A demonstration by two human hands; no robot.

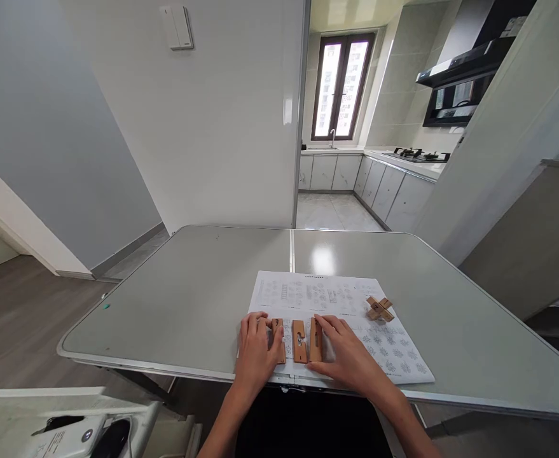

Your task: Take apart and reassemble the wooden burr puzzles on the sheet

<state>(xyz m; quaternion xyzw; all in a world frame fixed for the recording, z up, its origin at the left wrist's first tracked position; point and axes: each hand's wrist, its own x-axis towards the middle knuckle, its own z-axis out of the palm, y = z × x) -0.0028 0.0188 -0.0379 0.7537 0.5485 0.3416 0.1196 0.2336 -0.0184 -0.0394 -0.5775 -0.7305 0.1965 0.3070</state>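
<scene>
Three notched wooden puzzle bars lie side by side on a printed instruction sheet (336, 299) near the table's front edge. My left hand (255, 350) rests flat on the left bar (279, 340), fingers stretched out over it. My right hand (348, 353) lies with fingers extended, touching the right bar (316, 339). The middle bar (299, 341) sits between the hands, untouched. An assembled wooden cross-shaped puzzle (379, 308) stands on the sheet to the right, apart from both hands.
The grey-green table (188, 292) has a seam down its middle and a metal rim. A white unit with devices (69, 426) sits at lower left. A wall and a kitchen doorway (336, 191) lie beyond the table.
</scene>
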